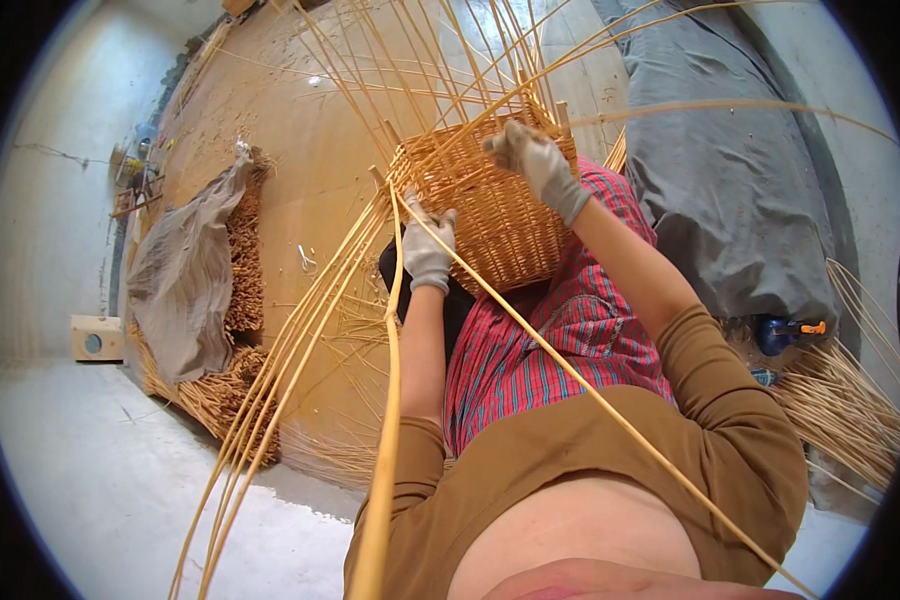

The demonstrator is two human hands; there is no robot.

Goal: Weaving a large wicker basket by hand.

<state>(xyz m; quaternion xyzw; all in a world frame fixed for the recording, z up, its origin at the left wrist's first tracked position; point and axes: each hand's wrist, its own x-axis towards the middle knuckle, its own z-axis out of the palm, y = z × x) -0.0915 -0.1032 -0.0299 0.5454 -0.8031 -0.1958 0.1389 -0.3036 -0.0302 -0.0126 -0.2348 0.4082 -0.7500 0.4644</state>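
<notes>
Left wall [55, 230]: pale, smooth, with a crack [65, 154] I can see running sideways. Right wall [845, 95]: pale too. Floor's in two parts: glossy tan covering [315, 185] littered with scraps, whitish bare floor [80, 450] nearer the left edge. Small boxy object [83, 347], round face, by the left wall. Bright glare [475, 30] on the floor up front.

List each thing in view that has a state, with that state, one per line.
Woven basket: on the lap, long rods projecting loose
Left hand: gloved, at the basket's left edge
Right hand: gloved, fingers curled, grip unclear
Brownish cloth: rumpled, draped over stacked rods
Dark gray cover: wrinkled, spread out
Rod pile: uncovered
</notes>
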